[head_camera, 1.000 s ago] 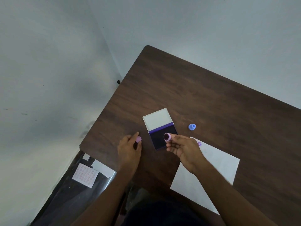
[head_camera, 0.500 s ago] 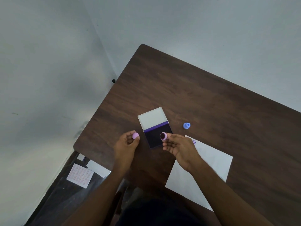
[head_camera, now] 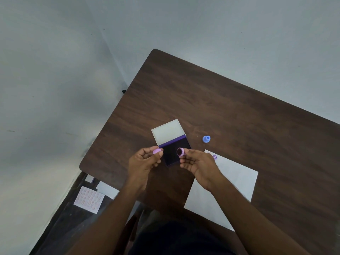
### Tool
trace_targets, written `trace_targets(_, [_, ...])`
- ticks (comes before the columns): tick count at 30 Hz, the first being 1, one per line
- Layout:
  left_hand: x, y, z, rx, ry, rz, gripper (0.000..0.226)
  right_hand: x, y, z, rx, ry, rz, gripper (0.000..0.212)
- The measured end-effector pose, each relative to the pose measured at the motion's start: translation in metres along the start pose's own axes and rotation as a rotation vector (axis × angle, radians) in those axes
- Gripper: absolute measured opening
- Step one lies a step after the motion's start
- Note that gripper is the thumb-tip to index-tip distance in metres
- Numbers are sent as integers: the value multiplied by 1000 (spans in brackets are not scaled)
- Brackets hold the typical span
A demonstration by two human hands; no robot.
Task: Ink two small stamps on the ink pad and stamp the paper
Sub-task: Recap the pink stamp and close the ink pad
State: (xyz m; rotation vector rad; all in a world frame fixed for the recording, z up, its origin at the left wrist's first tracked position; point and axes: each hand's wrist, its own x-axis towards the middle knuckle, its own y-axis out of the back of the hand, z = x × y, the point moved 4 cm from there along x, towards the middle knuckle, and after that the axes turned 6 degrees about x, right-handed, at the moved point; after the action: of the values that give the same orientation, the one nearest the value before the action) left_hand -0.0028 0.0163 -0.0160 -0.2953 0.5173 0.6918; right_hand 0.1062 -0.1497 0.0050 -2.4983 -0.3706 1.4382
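The desk (head_camera: 230,107) is dark brown with a streaked wood grain, and on it lies a white paper (head_camera: 237,183) bearing one small purple print (head_camera: 214,157) near its far corner. The ink pad (head_camera: 172,153) is almost black with a purple strip at its hinge and a cream-white lid (head_camera: 168,131). The stamp (head_camera: 180,151) and its cap (head_camera: 157,151) are pale pink-lilac, the stamp's face dark with ink, and the other stamp (head_camera: 206,139) is light blue.

Dark wood-grain table (head_camera: 211,100), rounded far corner, set against pale grey wall (head_camera: 202,24). Small black knob (head_camera: 124,91) just off table's left edge. Below the near-left corner, on a dark lower surface: sheet of small pink round stickers in rows (head_camera: 89,199); plain white card (head_camera: 107,190) overlapping it; smaller white card (head_camera: 90,178) beyond.
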Motion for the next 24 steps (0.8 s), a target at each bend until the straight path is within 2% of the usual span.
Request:
trace_targets(4, [-3, 0, 2, 156, -49, -12, 31, 0, 1, 3, 0, -7, 2, 14])
trace_targets(6, [-3, -2, 6, 307, -97, -69, 32, 0, 1, 4, 3, -6, -8, 13])
trace_targets(9, [-4, -12, 16, 543, -259, -167, 37, 0, -1, 5, 9, -10, -29, 15])
trace_targets(11, [-4, -17, 19, 628, -298, -161, 42, 0, -3, 6, 5, -13, -32, 18])
trace_targets(15, [-7, -23, 20, 640, -310, -63, 39, 0, -3, 7, -3, -15, -37, 20])
trace_targets(19, [-10, -31, 19, 672, -342, -80, 36, 0, -6, 8, -12, -4, -37, 22])
trace_targets(24, [-10, -32, 15, 661, -291, -81, 37, -1, -9, 8, -46, 7, -43, 26])
